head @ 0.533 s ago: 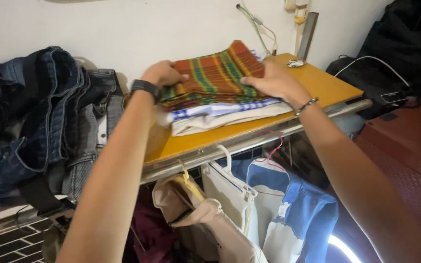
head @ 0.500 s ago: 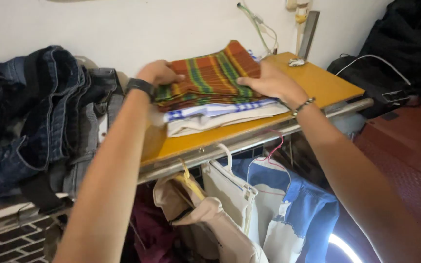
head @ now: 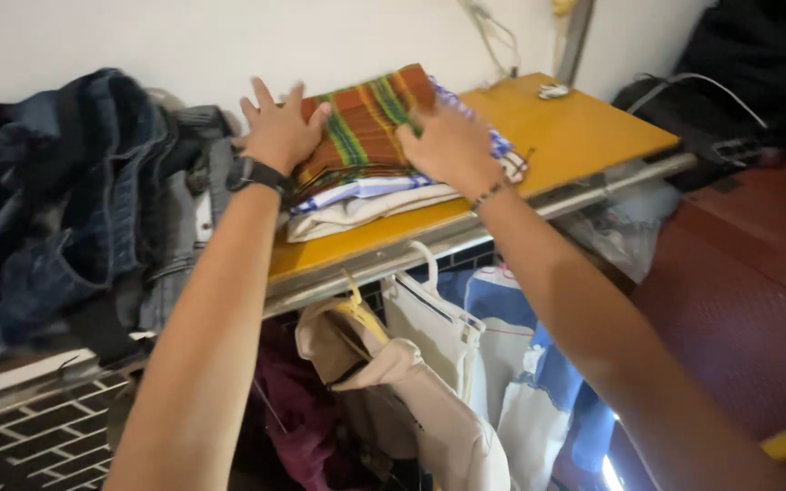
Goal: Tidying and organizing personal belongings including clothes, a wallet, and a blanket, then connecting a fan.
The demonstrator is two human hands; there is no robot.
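Left grip: the left hand (head: pixel 277 136) is laid flat with fingers spread wide against the left edge of the folded plaid cloth (head: pixel 361 127); nothing is clasped, the palm is only pressed to the fabric. A dark watch (head: pixel 255 173) is worn at the wrist.

Right grip: the right hand (head: pixel 448 145) is set palm down on the right part of the same cloth, fingers loosely extended over its top; no closed hold is seen. A beaded bracelet (head: pixel 487 194) is worn at the wrist.

Held item: the plaid cloth, striped orange, green and red, is bracketed between the two hands, touching both.

Position: the cloth lies on top of a short stack, above a blue-and-white checked cloth (head: pixel 357 189) and a cream folded cloth (head: pixel 357 214).

Axis: the cloth's long axis is judged to run from near left to far right, toward the wall; the hands are placed at opposite sides across it.

Nearer hand: both are in contact; neither is nearer.

Support: the stack rests on the left half of a yellow counter (head: pixel 575 136), close to the wall.

Left surroundings: a heap of denim jeans (head: pixel 56 200) is piled just beside the stack.

Below: shirts on hangers (head: pixel 429 345) are hung from a rail under the counter.

Far right: a dark bag (head: pixel 757 64) is set well apart.
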